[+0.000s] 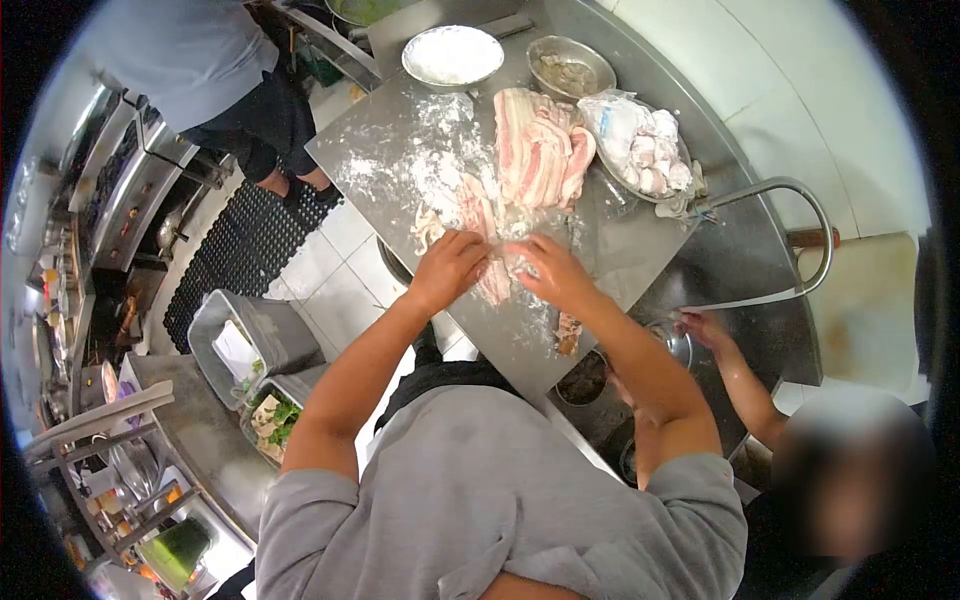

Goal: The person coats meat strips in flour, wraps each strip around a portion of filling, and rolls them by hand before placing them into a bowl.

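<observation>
A floured strip of meat (pixel 475 205) lies on the steel table, running down between my hands. My left hand (pixel 450 268) is closed over its left side, with the fingers bent and pressed together. From the right, my right hand (pixel 548 272) reaches to the same meat, its fingers curled and something pale at the fingertips. Just above my hands lies a stack of striped pork belly slices (pixel 540 150). White flour (pixel 430 150) is scattered to the left of the stack. A small brownish piece (pixel 568 332) sits near the table's lower edge.
A bowl of white powder (pixel 452 55), a metal bowl (pixel 570 68) and a tray of white-coated pieces (pixel 655 150) stand at the back. At right, another person's hand (pixel 708 330) is by the sink under a curved pipe (pixel 825 240). Another person (pixel 200 70) stands upper left. Grey bins (pixel 250 335) are left.
</observation>
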A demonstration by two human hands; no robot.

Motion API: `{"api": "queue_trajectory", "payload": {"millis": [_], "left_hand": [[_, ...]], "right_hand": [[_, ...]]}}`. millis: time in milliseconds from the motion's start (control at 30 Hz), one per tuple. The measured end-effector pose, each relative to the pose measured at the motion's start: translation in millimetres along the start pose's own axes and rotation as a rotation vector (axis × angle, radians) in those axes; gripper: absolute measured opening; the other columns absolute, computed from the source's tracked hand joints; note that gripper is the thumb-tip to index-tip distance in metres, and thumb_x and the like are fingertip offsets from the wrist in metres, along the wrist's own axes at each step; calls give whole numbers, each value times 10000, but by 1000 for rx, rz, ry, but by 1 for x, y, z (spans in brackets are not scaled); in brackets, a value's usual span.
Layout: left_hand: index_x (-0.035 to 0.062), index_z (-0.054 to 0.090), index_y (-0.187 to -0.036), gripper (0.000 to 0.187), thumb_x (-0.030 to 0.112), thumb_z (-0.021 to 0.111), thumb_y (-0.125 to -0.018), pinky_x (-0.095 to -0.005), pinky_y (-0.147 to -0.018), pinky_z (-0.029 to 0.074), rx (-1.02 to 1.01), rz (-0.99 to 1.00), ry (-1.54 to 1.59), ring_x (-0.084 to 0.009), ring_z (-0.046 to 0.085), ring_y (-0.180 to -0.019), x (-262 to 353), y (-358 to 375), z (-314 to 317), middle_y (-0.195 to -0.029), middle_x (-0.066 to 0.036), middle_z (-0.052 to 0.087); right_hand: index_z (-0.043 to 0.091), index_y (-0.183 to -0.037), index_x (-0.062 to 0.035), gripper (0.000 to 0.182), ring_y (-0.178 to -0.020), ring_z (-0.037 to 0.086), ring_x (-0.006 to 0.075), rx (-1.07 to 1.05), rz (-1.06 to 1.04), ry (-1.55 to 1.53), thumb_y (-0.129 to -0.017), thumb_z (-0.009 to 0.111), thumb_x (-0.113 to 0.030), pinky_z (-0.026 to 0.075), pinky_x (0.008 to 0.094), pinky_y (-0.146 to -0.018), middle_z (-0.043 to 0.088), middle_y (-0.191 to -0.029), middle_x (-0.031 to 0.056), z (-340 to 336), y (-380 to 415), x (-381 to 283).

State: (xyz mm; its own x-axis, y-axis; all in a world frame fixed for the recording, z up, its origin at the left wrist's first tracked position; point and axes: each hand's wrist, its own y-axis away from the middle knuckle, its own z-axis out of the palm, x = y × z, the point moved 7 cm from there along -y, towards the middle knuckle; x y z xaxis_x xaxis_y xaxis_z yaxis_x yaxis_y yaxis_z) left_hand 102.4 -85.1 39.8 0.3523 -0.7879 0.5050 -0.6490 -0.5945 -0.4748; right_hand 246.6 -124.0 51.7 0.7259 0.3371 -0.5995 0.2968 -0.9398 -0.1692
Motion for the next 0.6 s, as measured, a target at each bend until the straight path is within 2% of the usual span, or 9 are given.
{"api": "queue_trajectory", "payload": {"millis": [67,233,367,600], "left_hand": [[50,604,-938,250,69,674,-699,-355,-764,461,27,-17,-12,-263,528,-908,5,0,-2,-1011,-73,565],[50,570,-919,244,63,668,-697,-359,-756,460,16,13,-48,-273,528,-896,10,-2,3,-974,-75,564],[46,573,-919,243,60,663,-694,-365,-757,459,25,11,-47,-279,528,-885,7,0,5,-956,-82,560],[46,591,-940,261,47,662,-690,-370,-757,455,82,-54,-23,-289,530,-877,-2,3,4,-935,-92,555]], "right_hand": [[558,-1086,-107,374,-865,564,255,28,27,17,-726,650,-71,475,348,-721,521,-965,87,5,16,-2],[586,-999,-115,314,-819,566,246,36,-89,78,-700,679,-102,483,345,-697,531,-946,71,13,19,-10],[583,-980,-86,309,-895,543,271,-134,-237,110,-707,673,-199,478,372,-747,526,-939,82,30,27,-23],[576,-940,-77,312,-862,533,230,-7,-271,302,-675,676,-206,479,361,-712,516,-907,53,42,35,-32]]}}
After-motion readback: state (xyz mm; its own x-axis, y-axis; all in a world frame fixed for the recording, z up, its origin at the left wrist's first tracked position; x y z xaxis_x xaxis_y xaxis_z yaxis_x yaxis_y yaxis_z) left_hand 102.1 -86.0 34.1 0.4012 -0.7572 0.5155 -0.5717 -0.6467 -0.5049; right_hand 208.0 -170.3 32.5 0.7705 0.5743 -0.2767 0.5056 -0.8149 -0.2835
